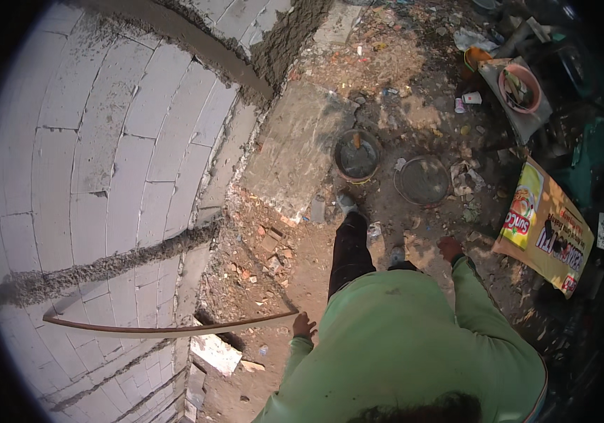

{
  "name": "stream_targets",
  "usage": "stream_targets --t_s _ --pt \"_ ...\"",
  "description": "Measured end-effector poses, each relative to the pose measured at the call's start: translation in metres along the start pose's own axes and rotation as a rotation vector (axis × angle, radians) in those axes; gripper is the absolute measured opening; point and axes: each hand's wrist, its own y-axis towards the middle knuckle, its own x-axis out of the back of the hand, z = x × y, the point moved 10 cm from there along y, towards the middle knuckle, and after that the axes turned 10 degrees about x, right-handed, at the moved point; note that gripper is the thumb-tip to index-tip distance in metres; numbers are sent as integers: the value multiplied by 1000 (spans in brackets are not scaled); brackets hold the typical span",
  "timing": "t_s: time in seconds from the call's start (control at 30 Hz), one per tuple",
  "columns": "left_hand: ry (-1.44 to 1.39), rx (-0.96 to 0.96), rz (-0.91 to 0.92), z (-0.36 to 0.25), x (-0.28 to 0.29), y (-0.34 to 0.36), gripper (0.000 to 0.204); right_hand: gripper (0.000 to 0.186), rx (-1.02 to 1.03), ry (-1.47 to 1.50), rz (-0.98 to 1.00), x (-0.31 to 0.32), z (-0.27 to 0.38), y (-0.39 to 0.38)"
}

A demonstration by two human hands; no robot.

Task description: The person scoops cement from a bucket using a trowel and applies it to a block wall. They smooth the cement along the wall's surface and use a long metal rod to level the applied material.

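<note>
Nice bright daylight, shade-dappled ground (415,118) beyond the right hand (450,249), wall (97,166) bent fisheye-style out past the left hand (305,326).

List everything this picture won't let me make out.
In the head view:
Left hand: too small to tell whether it grips the long strip.
Right hand: its own back hides the palm.
Trousers: upper part hidden by the green shirt.
Clutter at far right: darkened and cut off by the picture's rim.
</note>
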Motion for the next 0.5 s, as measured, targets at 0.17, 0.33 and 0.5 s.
stream_targets --t_s 0.17,0.33,0.5 --pt "1059 -792 39 -98 -59 80 42 35 471 -639 -50 -4 196 18" --pt "-109 65 176 -184 -54 67 49 33 306 -103 -141 8 300 34" --pt "-224 -73 174 -291 -50 113 60 33 415 -286 -200 52 323 58"
